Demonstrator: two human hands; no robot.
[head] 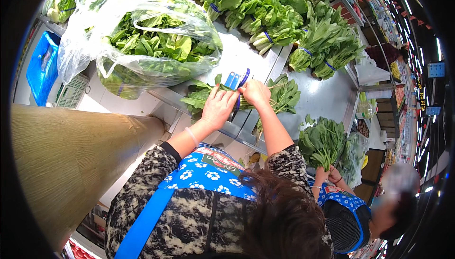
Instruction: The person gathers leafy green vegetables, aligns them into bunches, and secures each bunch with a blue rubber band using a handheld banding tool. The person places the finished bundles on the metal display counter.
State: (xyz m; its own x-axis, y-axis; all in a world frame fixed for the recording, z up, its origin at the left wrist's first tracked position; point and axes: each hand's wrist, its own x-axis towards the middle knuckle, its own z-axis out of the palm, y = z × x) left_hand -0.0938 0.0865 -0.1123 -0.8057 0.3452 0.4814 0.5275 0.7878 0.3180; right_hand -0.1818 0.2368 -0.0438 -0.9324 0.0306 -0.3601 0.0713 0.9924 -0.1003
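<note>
A bunch of leafy greens [199, 97] lies across the near edge of the metal counter. My left hand [218, 104] presses flat on the bunch, fingers together on its stems. From the right, my right hand [255, 92] pinches a dark blue tape [245, 77] that stands up from the bunch, and part of the tape crosses the stems between my hands. Just beyond my fingertips is a light blue object [231, 80], perhaps a tape dispenser; its lower part is hidden. More loose greens [286, 94] lie to the right of my right hand.
A large clear plastic bag [199, 69] of greens stands at the left. Taped bunches [266, 28] are piled along the back. At the right a co-worker [343, 216] holds another bunch [321, 145]. A thick brown column [85, 163] rises close on my left.
</note>
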